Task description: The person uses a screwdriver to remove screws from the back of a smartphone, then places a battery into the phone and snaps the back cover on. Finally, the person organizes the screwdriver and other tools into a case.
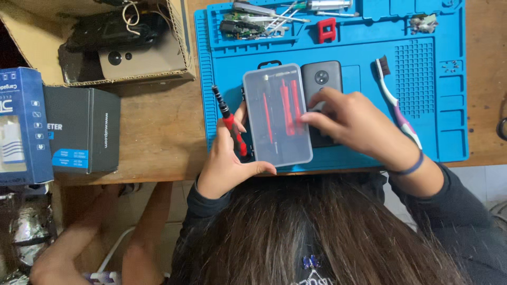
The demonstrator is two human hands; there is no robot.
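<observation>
A clear plastic tool case [277, 113] with red tools inside lies on the blue work mat [443, 116]. My left hand [227, 163] grips the case's near left corner and also carries a red and black screwdriver [229, 122] against its left side. My right hand [351, 124] rests its fingers on the case's right edge, covering the lower part of a dark smartphone [321, 76] that lies back side up beside the case.
A toothbrush [396, 103] lies on the mat's right. A red clip [326, 29], cotton swabs and small parts fill the mat's top trays. A cardboard box [113, 42] of devices, a black box [84, 129] and a blue box [21, 124] stand at left.
</observation>
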